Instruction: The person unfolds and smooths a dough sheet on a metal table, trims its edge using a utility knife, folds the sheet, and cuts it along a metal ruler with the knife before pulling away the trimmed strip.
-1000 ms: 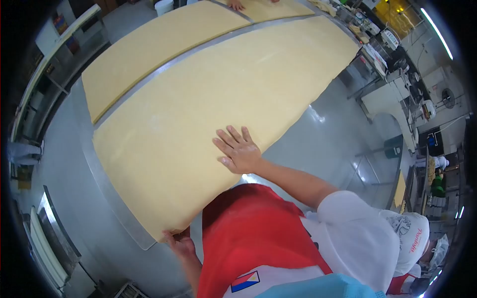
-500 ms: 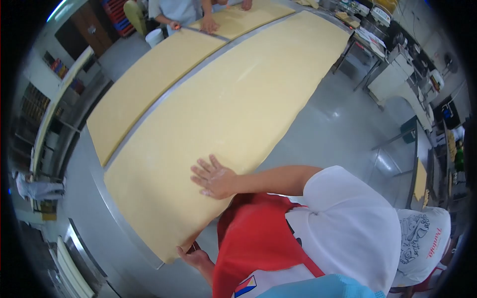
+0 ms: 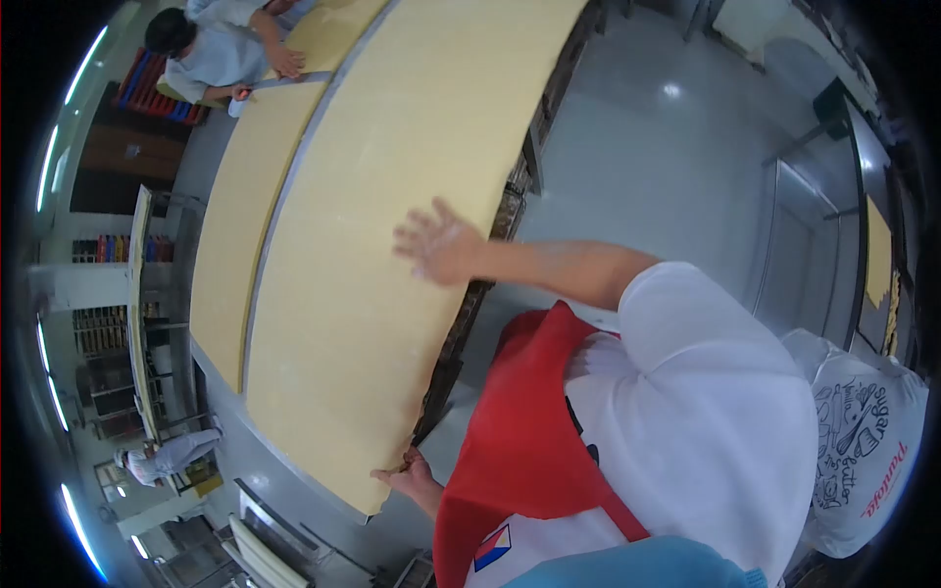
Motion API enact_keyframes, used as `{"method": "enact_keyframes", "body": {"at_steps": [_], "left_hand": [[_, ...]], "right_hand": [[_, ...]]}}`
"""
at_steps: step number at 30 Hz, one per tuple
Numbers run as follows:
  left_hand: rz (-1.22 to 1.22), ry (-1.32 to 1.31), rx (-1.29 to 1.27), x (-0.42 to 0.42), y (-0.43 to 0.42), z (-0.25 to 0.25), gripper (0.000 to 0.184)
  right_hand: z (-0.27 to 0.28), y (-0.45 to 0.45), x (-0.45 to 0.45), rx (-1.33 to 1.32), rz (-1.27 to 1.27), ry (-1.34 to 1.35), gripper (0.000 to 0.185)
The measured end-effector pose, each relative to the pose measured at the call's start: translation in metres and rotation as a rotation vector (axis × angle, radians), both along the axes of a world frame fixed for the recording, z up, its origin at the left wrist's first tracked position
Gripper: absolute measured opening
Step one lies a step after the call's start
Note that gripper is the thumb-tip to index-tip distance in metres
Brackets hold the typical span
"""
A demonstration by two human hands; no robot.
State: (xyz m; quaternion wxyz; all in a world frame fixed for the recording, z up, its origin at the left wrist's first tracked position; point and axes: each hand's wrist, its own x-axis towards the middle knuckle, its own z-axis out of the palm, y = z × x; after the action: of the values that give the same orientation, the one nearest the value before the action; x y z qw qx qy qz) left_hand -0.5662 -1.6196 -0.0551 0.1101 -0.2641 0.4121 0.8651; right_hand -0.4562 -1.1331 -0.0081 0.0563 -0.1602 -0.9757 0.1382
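A big pale sheet (image 3: 382,186) of what looks like dough lies flat along the desk (image 3: 329,91), its near long side by the person in the red apron (image 3: 529,392). The right hand (image 3: 441,243) is open, fingers spread, palm down over the sheet near that side; it is blurred, and I can't tell whether it touches. The left hand (image 3: 407,477) is low down at the sheet's edge, near the closest corner, its fingers bent there; whether they pinch it I can't say. A strip of bare metal separates this sheet from a second one (image 3: 260,176), and a third (image 3: 338,31) lies past that one. Across the desk a co-worker (image 3: 211,51) in a pale top leans in, one hand (image 3: 284,61) by the third sheet. Another person (image 3: 176,457) stands off near the racks.
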Motion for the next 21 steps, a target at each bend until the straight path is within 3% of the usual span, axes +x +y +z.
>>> {"method": "enact_keyframes", "body": {"at_steps": [2, 4, 5, 6, 8, 9, 11, 12, 13, 15, 16, 19, 21], "left_hand": [[-0.015, -0.067, -0.133, 0.001, -0.004, 0.008, 0.059], [-0.023, -0.132, -0.267, -0.009, -0.016, 0.006, 0.051], [-0.056, -0.153, -0.132, -0.019, -0.032, -0.010, 0.047], [-0.083, -0.176, 0.003, -0.024, -0.048, -0.014, 0.043], [-0.043, -0.174, -0.083, -0.014, -0.019, 0.007, 0.041], [-0.005, -0.172, -0.144, -0.004, 0.002, 0.017, 0.040], [0.033, -0.151, -0.163, 0.007, 0.031, 0.023, 0.040], [0.060, -0.131, -0.158, 0.007, 0.039, 0.026, 0.040], [0.051, -0.121, -0.160, 0.000, 0.032, 0.018, 0.040], [-0.117, -0.069, 0.039, -0.015, 0.002, -0.005, 0.043], [-0.051, 0.001, -0.028, 0.004, 0.029, 0.016, 0.046], [-0.199, 0.073, -0.139, 0.050, 0.071, 0.065, 0.047], [-0.144, 0.087, -0.064, 0.058, 0.085, 0.076, 0.050]], "right_hand": [[0.007, 0.046, 0.025, 0.008, -0.175, -0.039, 0.058], [0.001, 0.088, 0.043, 0.032, -0.520, 0.055, 0.062], [-0.033, 0.116, 0.047, 0.034, -0.751, 0.265, 0.070], [-0.025, 0.125, 0.060, -0.136, -0.992, 0.345, 0.077], [-0.036, 0.151, 0.065, -0.708, -1.427, 0.854, 0.072], [-0.034, 0.150, 0.069, -0.727, -1.434, 0.839, 0.072], [-0.023, 0.153, 0.076, -1.916, -0.966, 1.281, 0.069], [-0.042, 0.156, 0.057, -1.852, -0.963, 1.280, 0.056], [-0.046, 0.157, 0.045, -1.854, -0.962, 1.296, 0.056], [-0.051, 0.153, 0.032, -1.501, -1.190, 1.109, 0.042], [-0.054, 0.153, 0.030, -1.450, -1.173, 1.109, 0.038], [-0.019, 0.146, 0.057, -1.501, -1.096, 1.141, 0.037], [0.021, 0.139, 0.076, -1.617, -1.127, 1.166, 0.034]]}}
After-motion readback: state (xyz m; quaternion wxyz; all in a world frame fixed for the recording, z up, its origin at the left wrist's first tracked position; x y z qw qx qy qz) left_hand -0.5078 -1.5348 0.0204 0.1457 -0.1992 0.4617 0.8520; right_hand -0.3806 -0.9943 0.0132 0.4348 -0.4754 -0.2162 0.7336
